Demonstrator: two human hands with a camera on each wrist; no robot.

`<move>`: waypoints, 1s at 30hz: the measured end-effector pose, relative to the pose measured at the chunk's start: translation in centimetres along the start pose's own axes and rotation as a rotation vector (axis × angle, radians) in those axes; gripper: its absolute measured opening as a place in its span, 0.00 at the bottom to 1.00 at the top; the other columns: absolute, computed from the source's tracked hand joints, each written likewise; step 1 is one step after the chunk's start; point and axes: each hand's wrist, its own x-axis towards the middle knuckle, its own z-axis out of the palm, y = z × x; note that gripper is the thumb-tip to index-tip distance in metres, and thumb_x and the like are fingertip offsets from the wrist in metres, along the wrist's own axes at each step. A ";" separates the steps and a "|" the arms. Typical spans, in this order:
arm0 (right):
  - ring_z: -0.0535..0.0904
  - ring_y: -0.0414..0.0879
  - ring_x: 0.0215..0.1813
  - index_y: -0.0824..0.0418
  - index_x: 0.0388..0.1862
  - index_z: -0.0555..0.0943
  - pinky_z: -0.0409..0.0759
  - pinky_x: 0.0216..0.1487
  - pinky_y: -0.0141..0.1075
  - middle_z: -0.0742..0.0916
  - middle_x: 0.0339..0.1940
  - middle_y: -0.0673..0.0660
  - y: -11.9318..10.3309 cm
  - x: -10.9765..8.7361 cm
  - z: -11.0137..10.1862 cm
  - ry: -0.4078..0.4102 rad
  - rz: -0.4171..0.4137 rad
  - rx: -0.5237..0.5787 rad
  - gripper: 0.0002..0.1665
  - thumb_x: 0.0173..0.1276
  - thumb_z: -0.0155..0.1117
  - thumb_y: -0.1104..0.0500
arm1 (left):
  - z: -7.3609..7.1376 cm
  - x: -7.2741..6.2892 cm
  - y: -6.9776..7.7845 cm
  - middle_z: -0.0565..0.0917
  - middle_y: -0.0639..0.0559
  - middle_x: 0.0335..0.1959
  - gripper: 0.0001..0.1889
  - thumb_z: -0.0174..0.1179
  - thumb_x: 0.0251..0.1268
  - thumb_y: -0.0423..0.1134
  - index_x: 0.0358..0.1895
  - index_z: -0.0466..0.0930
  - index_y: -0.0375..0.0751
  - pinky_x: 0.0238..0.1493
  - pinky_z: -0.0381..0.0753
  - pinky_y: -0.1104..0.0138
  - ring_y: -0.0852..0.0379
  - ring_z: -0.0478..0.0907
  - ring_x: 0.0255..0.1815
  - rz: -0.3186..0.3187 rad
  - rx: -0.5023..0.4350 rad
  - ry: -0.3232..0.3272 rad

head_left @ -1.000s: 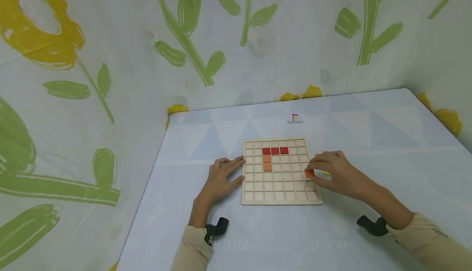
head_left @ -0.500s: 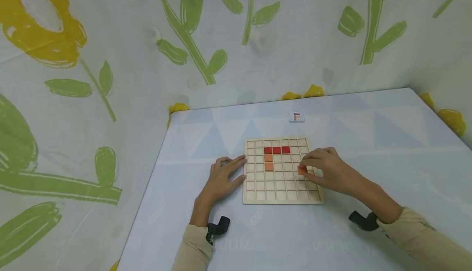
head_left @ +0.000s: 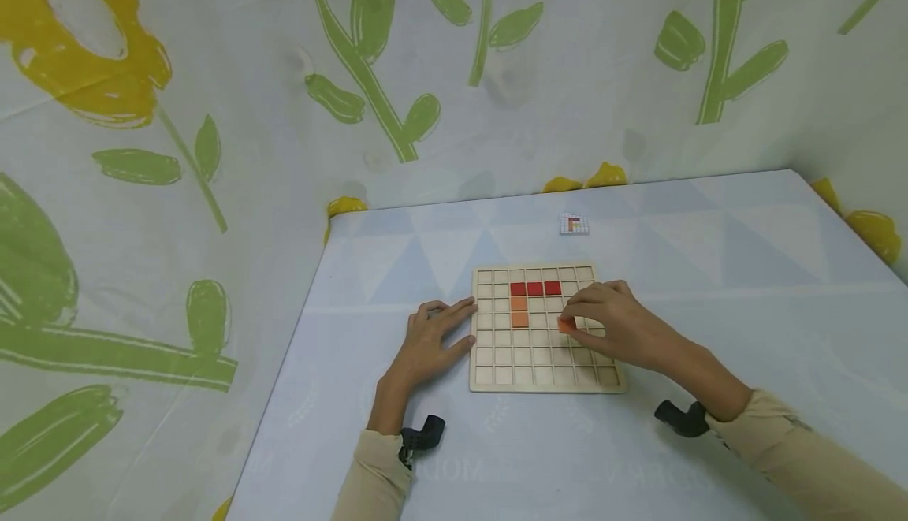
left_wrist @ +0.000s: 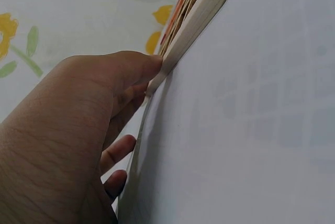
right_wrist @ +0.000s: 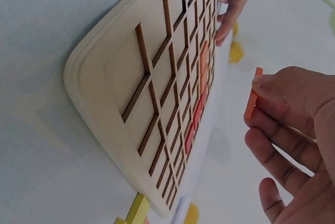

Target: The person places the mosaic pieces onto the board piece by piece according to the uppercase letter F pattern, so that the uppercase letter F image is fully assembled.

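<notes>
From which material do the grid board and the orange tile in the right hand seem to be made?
Grid board: probably wood or plywood, pale and matte, with dark brown edges inside the cells. Orange tile: perhaps painted wood or plastic; its even colour leaves this open.

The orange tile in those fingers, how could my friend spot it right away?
Find the square wooden grid board on the pale table. Over its right side, the person's right hand pinches a small, flat orange tile. Two other orange tiles lie in the grid, but this one is held up in the air.
</notes>
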 end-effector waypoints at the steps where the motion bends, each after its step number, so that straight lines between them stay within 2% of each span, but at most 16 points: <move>1: 0.81 0.47 0.49 0.54 0.37 0.88 0.69 0.49 0.48 0.87 0.41 0.47 0.0 0.1 0.1 0.002 -0.001 0.001 0.13 0.52 0.82 0.60 | 0.0 0.0 0.0 0.64 0.72 0.74 0.30 0.55 0.71 0.58 0.75 0.68 0.62 0.61 0.60 0.50 0.51 0.61 0.68 -0.001 0.002 -0.005; 17: 0.81 0.47 0.47 0.54 0.36 0.88 0.70 0.51 0.51 0.88 0.38 0.47 -0.8 1.9 1.9 -0.010 -0.020 0.014 0.11 0.54 0.80 0.61 | -0.1 0.0 0.1 0.66 0.68 0.74 0.30 0.55 0.71 0.58 0.74 0.68 0.61 0.60 0.60 0.49 0.50 0.61 0.68 0.011 -0.003 0.005; 24: 0.80 0.45 0.46 0.54 0.37 0.89 0.68 0.49 0.47 0.88 0.38 0.46 -1.5 2.7 2.9 -0.074 0.035 0.008 0.11 0.55 0.81 0.58 | -0.2 0.1 0.3 0.65 0.70 0.74 0.30 0.54 0.71 0.58 0.75 0.68 0.62 0.61 0.59 0.49 0.50 0.61 0.68 -0.004 -0.002 -0.008; 30: 0.79 0.45 0.46 0.54 0.37 0.90 0.68 0.52 0.48 0.88 0.38 0.46 -2.2 3.3 3.7 -0.136 0.071 0.025 0.10 0.57 0.79 0.55 | -0.1 -0.1 0.2 0.65 0.70 0.74 0.30 0.55 0.71 0.58 0.74 0.68 0.62 0.60 0.60 0.50 0.50 0.61 0.68 -0.008 0.004 -0.008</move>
